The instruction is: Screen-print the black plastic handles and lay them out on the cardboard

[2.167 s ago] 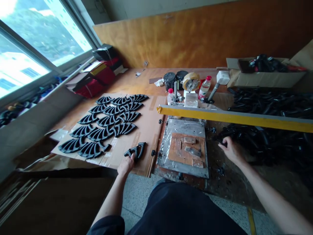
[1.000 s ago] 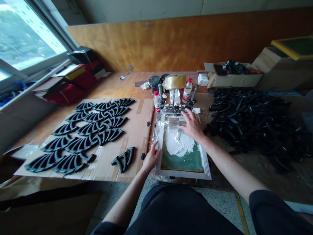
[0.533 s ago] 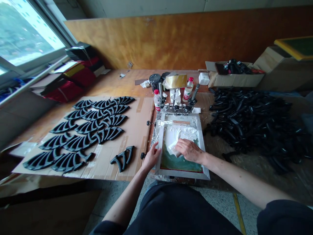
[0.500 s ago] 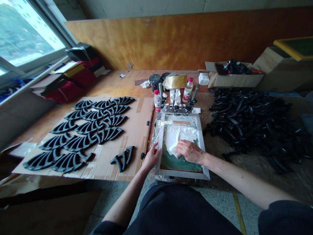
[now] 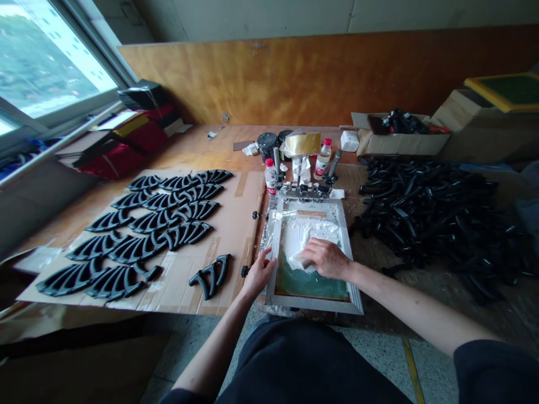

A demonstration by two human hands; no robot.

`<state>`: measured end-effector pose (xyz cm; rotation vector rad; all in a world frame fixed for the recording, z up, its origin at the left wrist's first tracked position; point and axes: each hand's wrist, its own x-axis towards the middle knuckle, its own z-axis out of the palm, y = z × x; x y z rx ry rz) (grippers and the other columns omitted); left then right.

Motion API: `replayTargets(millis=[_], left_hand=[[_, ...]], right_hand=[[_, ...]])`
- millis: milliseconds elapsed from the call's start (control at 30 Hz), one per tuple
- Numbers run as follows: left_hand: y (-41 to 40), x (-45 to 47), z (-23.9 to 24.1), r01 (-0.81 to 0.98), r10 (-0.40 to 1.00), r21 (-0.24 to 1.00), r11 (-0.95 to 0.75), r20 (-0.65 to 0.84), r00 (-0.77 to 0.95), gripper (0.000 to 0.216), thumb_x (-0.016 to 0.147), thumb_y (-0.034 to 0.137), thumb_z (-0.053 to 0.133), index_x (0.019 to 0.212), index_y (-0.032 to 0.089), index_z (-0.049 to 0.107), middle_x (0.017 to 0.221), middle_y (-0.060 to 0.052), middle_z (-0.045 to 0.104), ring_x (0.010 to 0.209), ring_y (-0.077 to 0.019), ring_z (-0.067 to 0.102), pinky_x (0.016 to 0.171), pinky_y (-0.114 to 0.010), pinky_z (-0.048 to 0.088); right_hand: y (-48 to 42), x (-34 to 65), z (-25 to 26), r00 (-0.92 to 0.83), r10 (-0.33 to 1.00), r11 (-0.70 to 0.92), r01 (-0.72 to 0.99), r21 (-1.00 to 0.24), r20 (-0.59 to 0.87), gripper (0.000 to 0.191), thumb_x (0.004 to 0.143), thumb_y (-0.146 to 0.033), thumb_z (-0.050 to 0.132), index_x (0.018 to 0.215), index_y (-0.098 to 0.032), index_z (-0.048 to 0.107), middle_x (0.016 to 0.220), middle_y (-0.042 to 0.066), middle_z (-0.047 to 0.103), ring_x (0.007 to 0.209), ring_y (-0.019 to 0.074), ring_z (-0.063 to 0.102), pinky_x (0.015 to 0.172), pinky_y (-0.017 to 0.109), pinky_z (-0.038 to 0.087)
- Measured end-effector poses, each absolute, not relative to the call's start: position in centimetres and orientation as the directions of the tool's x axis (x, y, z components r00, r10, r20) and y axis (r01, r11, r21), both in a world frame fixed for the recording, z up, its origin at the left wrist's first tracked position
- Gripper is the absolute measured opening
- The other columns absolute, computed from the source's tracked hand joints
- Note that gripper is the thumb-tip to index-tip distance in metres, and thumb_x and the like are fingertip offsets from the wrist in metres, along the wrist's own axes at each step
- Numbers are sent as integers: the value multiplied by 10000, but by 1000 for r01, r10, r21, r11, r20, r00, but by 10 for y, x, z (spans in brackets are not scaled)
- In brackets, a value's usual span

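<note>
A silver-framed printing screen (image 5: 354,292) lies flat on the bench in front of me, its green mesh smeared with white ink (image 5: 314,230). My right hand (image 5: 326,259) is closed on a white squeegee (image 5: 300,260) pressed onto the mesh near the middle. My left hand (image 5: 257,274) grips the screen frame's left edge. A single black curved plastic part (image 5: 210,275) lies on the cardboard sheet (image 5: 240,216) just left of the screen.
Rows of black curved parts (image 5: 143,230) cover the cardboard on the left. A big heap of black parts (image 5: 438,207) lies to the right. Bottles, black tins and a tape roll (image 5: 301,143) stand behind the screen. Cardboard boxes (image 5: 400,143) sit at the back right.
The screen, raised 2.2 s ago, has come down over the jig. My left hand left the black part for the frame edge; my right hand pulled the squeegee toward me.
</note>
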<state>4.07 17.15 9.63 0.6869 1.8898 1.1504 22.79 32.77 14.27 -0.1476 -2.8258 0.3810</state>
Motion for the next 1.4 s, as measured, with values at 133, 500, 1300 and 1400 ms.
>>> replayTargets(millis=[133, 500, 1300, 1400], left_hand=[[169, 34, 122, -4, 826, 914, 405, -368, -428, 663, 780, 499, 615, 1366, 221, 480, 624, 40, 529, 525, -105, 447, 490, -202, 338], [226, 23, 242, -208, 865, 972, -107, -13, -502, 476, 840, 594, 519, 1084, 192, 594, 933, -40, 652, 754, -146, 602, 621, -229, 469], [201, 121, 122, -666, 682, 689, 285, -634, -364, 475, 719, 528, 699, 1006, 169, 579, 889, -55, 663, 774, -156, 628, 700, -292, 526], [199, 110, 120, -472, 645, 799, 373, -589, -487, 537, 708, 585, 665, 1038, 172, 571, 862, -57, 659, 777, -175, 631, 676, -292, 521]], right_hand=[[366, 188, 170, -865, 390, 894, 273, -354, 316, 408, 847, -268, 671, 1247, -262, 585, 1012, 37, 674, 915, 205, 588, 807, 341, 474], [467, 276, 170, -300, 916, 401, 622, -672, 268, 296, 932, -197, 435, 1031, 15, 616, 777, 17, 701, 557, 53, 534, 575, 148, 463], [292, 230, 123, -861, 478, 783, 330, -527, 171, 77, 903, -249, 569, 875, -186, 602, 897, 60, 644, 935, 212, 565, 842, 324, 464], [355, 250, 109, -705, 692, 568, 399, -720, 156, 69, 896, -237, 582, 867, -211, 639, 894, 17, 670, 888, 171, 597, 826, 301, 484]])
